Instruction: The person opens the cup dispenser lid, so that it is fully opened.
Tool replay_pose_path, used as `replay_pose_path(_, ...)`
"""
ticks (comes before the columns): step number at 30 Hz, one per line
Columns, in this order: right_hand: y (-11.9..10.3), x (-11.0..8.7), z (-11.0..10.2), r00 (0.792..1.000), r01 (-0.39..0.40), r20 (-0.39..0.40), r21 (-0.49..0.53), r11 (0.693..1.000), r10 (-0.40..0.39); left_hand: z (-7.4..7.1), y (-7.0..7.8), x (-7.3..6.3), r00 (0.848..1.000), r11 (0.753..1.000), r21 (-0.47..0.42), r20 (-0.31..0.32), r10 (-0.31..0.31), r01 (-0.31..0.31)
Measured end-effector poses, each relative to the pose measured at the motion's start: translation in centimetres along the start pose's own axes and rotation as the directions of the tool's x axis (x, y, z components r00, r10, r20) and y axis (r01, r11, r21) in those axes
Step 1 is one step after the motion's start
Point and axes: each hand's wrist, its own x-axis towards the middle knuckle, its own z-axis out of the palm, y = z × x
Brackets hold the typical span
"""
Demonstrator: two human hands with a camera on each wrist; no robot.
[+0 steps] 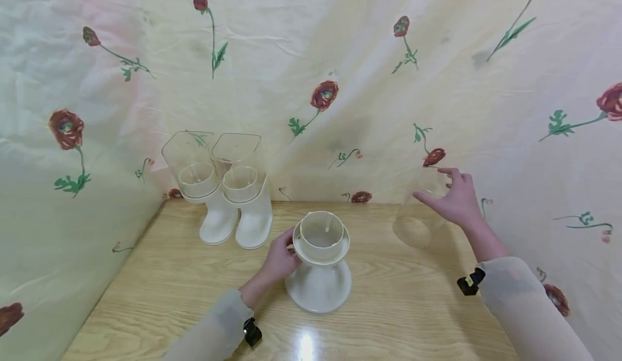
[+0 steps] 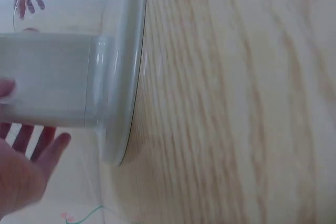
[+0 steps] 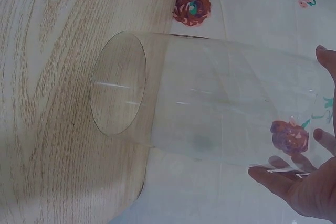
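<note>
A white pedestal stand (image 1: pixel 318 288) with a wide round foot is upright on the table, topped by a saucer-like rim and a cream open cup (image 1: pixel 322 236). My left hand (image 1: pixel 283 254) grips its stem just under the rim; in the left wrist view the thumb lies in front of the stem (image 2: pixel 47 80) and the fingers reach behind it. Over at the right, my right hand (image 1: pixel 453 198) holds a clear glass cylinder (image 1: pixel 413 220) near its upper end, thumb and fingers spread across it. The cylinder's open lower rim shows against the wood in the right wrist view.
Two similar white stands (image 1: pixel 254 223) stand side by side at the back left, each with a cream cup inside a clear glass sleeve (image 1: pixel 238 148). Behind the wooden table (image 1: pixel 389 307) hangs a flowered cloth (image 1: pixel 272 69), which also runs along both sides.
</note>
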Motion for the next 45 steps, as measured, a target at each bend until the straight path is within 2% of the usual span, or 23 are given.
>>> replay_pose_path(4,0.1,0.1,0.1,1.000,0.002,0.002,-0.004,1.000,-0.002,0.2,0.0,0.0,0.992,0.991,0.121,-0.110,0.070,-0.056)
replay_pose_path(7,0.3,0.2,0.2,1.000,0.005,0.000,-0.007,1.000,-0.005,0.3,-0.1,0.2,0.982,0.980,0.183,-0.150,0.112,-0.084)
replay_pose_path(12,0.5,0.2,0.4,1.000,0.006,-0.001,-0.015,1.000,-0.006,0.3,-0.2,0.5,0.975,0.976,0.204,-0.188,0.115,-0.076)
replay_pose_path(21,0.6,0.0,0.4,1.000,0.013,-0.009,-0.023,1.000,-0.014,0.1,-0.5,1.7,0.970,0.971,0.231,-0.215,0.116,-0.065)
replay_pose_path(26,0.6,-0.1,0.2,1.000,0.018,-0.003,-0.034,0.999,-0.019,-0.1,-0.4,3.0,0.965,0.963,0.261,-0.225,0.132,-0.071)
replay_pose_path(33,0.5,-0.1,-0.1,1.000,0.027,0.003,-0.044,0.999,-0.027,-0.3,0.3,5.1,0.967,0.967,0.251,-0.227,0.112,-0.054)
replay_pose_path(40,0.1,0.1,-0.4,0.999,0.030,0.024,-0.060,0.998,-0.029,-1.0,0.1,6.8,0.961,0.942,0.332,-0.241,0.135,-0.049)
replay_pose_path(45,0.0,0.1,-0.5,0.999,0.028,0.031,-0.062,0.998,-0.026,-1.8,-0.6,8.0,0.954,0.936,0.349,-0.262,0.148,-0.049)
